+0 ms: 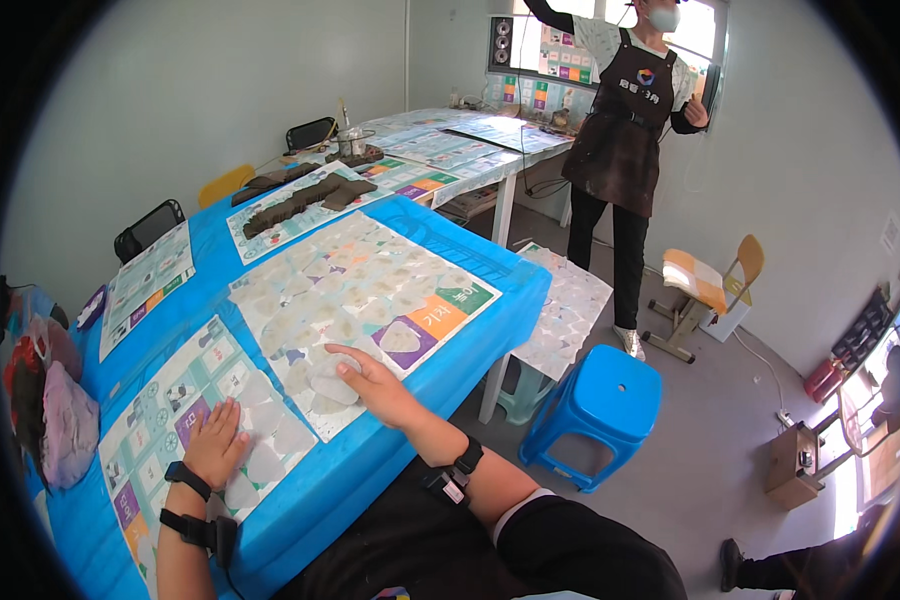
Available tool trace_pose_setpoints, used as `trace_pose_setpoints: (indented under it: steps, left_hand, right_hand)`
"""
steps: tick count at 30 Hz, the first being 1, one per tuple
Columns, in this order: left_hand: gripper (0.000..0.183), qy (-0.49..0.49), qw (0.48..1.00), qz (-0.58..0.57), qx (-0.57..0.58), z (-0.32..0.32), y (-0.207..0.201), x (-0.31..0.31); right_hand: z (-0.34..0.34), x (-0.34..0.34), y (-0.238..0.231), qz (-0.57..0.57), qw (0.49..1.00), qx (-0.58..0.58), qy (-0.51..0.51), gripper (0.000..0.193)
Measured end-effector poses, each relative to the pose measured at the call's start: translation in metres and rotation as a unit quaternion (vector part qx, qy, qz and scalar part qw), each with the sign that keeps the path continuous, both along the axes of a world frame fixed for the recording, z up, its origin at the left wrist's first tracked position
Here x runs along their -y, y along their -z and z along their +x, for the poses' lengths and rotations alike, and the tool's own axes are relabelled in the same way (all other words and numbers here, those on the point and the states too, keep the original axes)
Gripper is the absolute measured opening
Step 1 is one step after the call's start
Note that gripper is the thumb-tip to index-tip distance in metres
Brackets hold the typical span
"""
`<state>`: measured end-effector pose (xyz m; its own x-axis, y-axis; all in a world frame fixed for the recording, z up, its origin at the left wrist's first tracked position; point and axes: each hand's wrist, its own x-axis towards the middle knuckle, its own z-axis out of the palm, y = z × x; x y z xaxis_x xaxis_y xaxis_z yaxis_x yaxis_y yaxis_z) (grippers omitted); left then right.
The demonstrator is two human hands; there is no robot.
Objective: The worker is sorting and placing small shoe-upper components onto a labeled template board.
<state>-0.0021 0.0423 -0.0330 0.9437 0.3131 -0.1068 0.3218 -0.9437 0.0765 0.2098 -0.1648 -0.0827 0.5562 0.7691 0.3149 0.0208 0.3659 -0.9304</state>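
My left hand (217, 447) lies flat with fingers stretched out on a printed sheet (202, 376) at the near left of the blue-covered table. Beside it on the same sheet lie pale, thin rounded pieces (283, 432). My right hand (378, 388) pinches a whitish, roundish flat piece (336, 379) between thumb and fingers, just over the near edge of a larger printed sheet (295, 392). Rows of similar thin grey-white pieces (335, 290) cover most of that larger sheet. What the pieces are made of, I cannot tell.
Dark brown slabs (295, 205) lie on another sheet farther back. Plastic bags (70, 425) sit at the left edge. A blue stool (600, 410) stands right of the table, with a small chair (700, 285) beyond. A person in a dark apron (625, 130) stands at the back.
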Motion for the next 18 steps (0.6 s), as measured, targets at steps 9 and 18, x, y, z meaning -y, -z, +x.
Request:
trace_pose_setpoints:
  steps: [9, 18]
  left_hand:
    - [0.059, 0.004, 1.000, -0.020, 0.023, 0.003, -0.003, 0.002]
    - [0.063, 0.020, 1.000, -0.011, 0.010, 0.002, -0.002, 0.003]
  right_hand:
    - [-0.003, 0.002, -0.004, -0.002, 1.000, 0.026, 0.014, 0.035]
    - [0.000, 0.006, -0.005, -0.028, 0.999, -0.010, -0.020, 0.038]
